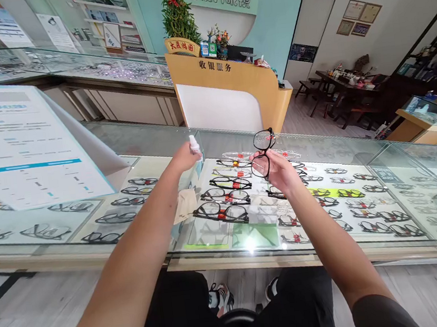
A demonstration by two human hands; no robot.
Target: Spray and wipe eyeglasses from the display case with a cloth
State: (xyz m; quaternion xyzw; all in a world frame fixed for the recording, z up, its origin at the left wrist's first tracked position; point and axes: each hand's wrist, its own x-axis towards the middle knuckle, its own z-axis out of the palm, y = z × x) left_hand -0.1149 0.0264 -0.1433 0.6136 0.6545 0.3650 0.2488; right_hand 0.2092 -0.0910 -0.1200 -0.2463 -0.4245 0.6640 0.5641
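Note:
My left hand [186, 158] is wrapped round a small white spray bottle [194, 145], its nozzle pointing up, above the glass counter. To the right, my right hand [281, 171] grips a pair of black-framed glasses [265, 150] by the frame, with the two lenses one above the other. Beneath both hands lie rows of glasses [230, 196] on the display counter [302, 258], some with red tags between the lenses. A beige cloth [185, 204] lies below my left hand.
A large printed sign [28, 139] stands on the counter at the left. Beyond the counter is a wooden cashier desk [227, 75] with a plant [179, 17]. More glass showcases [99, 67] run along the back left.

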